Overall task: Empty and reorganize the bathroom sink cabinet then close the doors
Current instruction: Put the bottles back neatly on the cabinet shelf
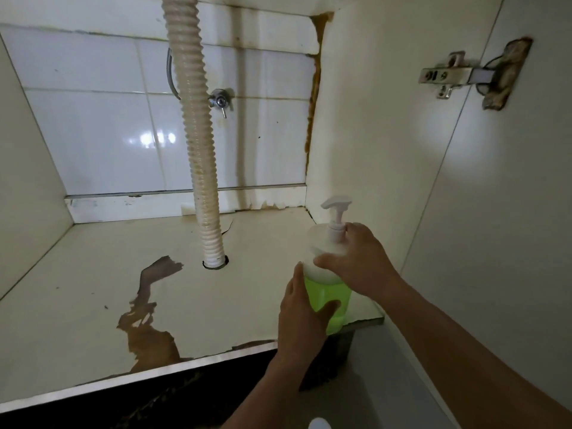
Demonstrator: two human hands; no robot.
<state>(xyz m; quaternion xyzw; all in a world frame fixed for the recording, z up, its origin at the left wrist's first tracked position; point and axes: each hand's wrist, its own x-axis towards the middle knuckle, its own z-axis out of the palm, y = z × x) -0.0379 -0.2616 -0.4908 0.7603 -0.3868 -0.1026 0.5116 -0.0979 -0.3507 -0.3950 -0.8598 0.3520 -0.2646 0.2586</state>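
Observation:
A pump bottle (329, 291) with green liquid, a white shoulder and a white pump head stands upright at the front right corner of the cabinet floor (93, 280). My left hand (301, 317) wraps its green lower body from the left. My right hand (360, 261) grips the white shoulder, fingers beside the pump neck. The right cabinet door (501, 196) stands open, close to my right forearm.
A ribbed white drain hose (198, 134) runs down through a hole mid-floor. A metal shut-off valve (220, 102) sticks out of the tiled back wall. The floor laminate is peeled and brown at front left (148, 329). A steel hinge (448, 76) sits on the door.

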